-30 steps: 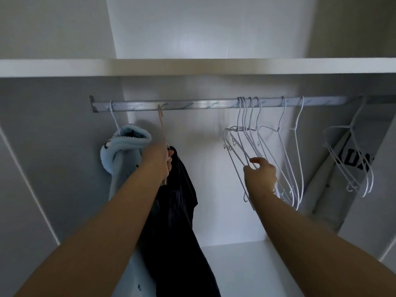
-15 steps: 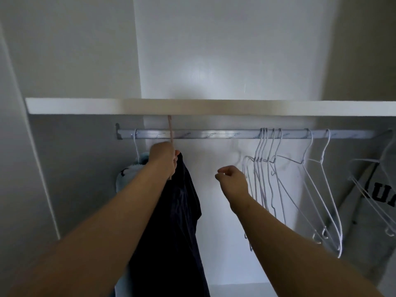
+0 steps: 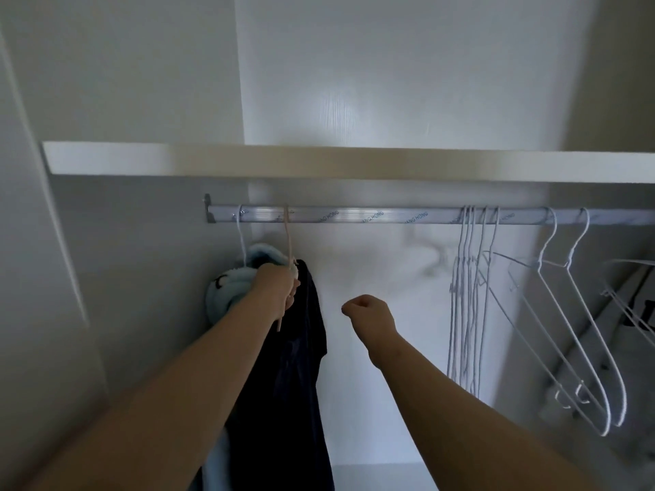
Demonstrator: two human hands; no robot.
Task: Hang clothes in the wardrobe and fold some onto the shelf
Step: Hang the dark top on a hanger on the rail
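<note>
Wardrobe interior, seen from below the rail.

- Left hand [image 3: 280, 288]: fingers curled tight round the neck of a pale pink hanger [image 3: 289, 239], which carries a dark navy garment [image 3: 294, 366]. The hook appears to sit over the silver metal rail [image 3: 354, 215], near its left end. The garment hangs straight down below the hand.
- Right hand [image 3: 368, 310]: fingers curled into a loose fist, holding nothing. It is in free air between the navy garment and the empty hangers, touching neither.
- Light blue fleecy garment [image 3: 227, 292]: hung on a thin white wire hanger [image 3: 242, 239], just left of the navy one and pressed against it.
- Bunch of bare white wire hangers [image 3: 468, 295]: mid-rail, with two more white hangers [image 3: 567, 331] further right.
- Grey garment with dark lettering [image 3: 638, 313]: at the far right edge, only partly in view.

Progress, as judged: at least two pieces are on the rail and the navy one is just seated, so letting go looks like the next step. The many bare hangers suggest more hanging is left. On the white shelf board [image 3: 248, 159] only the front edge shows. No folded clothes are visible there, and the top face is out of sight.
</note>
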